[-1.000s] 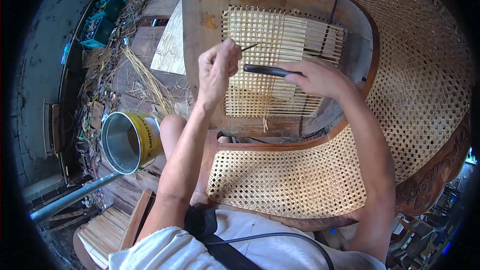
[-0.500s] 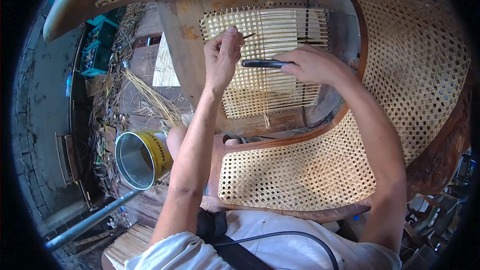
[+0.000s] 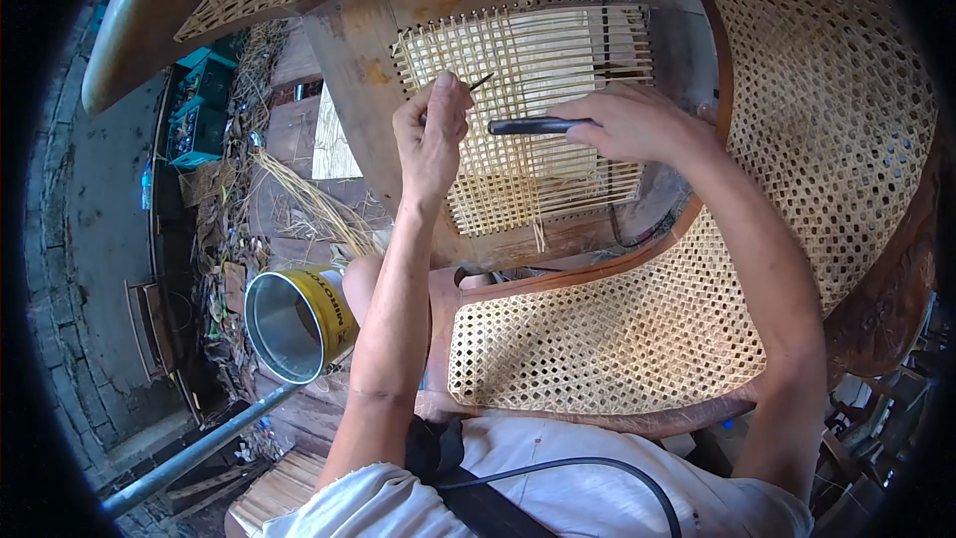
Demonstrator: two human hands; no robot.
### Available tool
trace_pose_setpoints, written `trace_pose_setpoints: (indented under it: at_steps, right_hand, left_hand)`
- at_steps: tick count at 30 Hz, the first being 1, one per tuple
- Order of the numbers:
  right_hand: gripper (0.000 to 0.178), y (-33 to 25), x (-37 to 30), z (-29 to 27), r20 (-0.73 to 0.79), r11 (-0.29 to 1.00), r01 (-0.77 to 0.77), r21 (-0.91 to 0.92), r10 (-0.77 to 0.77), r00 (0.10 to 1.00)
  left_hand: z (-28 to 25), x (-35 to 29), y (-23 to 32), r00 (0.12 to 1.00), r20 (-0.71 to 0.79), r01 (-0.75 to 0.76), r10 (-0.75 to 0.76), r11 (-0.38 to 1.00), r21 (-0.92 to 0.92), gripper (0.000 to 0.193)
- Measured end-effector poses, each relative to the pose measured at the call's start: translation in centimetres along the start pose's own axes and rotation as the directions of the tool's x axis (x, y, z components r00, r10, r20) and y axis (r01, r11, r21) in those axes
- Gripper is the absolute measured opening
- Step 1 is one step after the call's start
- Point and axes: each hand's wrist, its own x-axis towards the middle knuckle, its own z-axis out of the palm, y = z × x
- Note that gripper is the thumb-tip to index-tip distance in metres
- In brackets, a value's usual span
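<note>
Left fingers [image 3: 450, 100] pinched shut on a thin cane strand [image 3: 482, 82], right up against the half-woven panel [image 3: 558, 70] of the upturned chair frame [image 3: 358, 70]. Right hand [image 3: 637, 122] closed around a dark-handled awl [image 3: 533, 126], lying flat across the weave, tip toward the left hand [image 3: 433, 134]. Probably best to keep that strand taut and flat, lift just one row with the tool, no twisting. Finished caned seat [image 3: 607, 339] sits nearer the body, yellow tin can [image 3: 299, 324] and loose cane [image 3: 309, 204] off to the left.
</note>
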Motion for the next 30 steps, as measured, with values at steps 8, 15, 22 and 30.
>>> trace_pose_setpoints:
  at_steps: [8, 15, 22, 30]
  right_hand:
    - [0.031, 0.6, 1.7, -0.4, -0.238, 0.989, 0.094, 0.118, -0.064, 0.969]
    - [0.037, 0.2, 0.4, 0.6, -0.084, 0.999, 0.047, 0.003, -0.046, 0.995]
    - [0.036, 1.6, 1.2, 0.2, -0.055, 0.994, 0.105, -0.042, -0.108, 0.993]
    - [0.033, -0.2, 0.6, -1.0, 0.043, 0.997, -0.002, -0.076, 0.006, 0.999]
  left_hand:
    - [0.8, 0.7, -0.5, 0.997, -0.075, 0.003, 0.002, 0.998, 0.065, 0.041]
    - [1.6, -0.2, -0.1, 1.0, -0.019, 0.006, -0.005, 0.999, 0.054, 0.041]
    - [1.9, 0.1, 0.5, 0.997, -0.076, 0.018, -0.012, 0.997, 0.075, 0.039]
    - [1.2, 0.9, 1.0, 0.994, -0.075, 0.081, -0.08, 0.997, 0.013, 0.039]
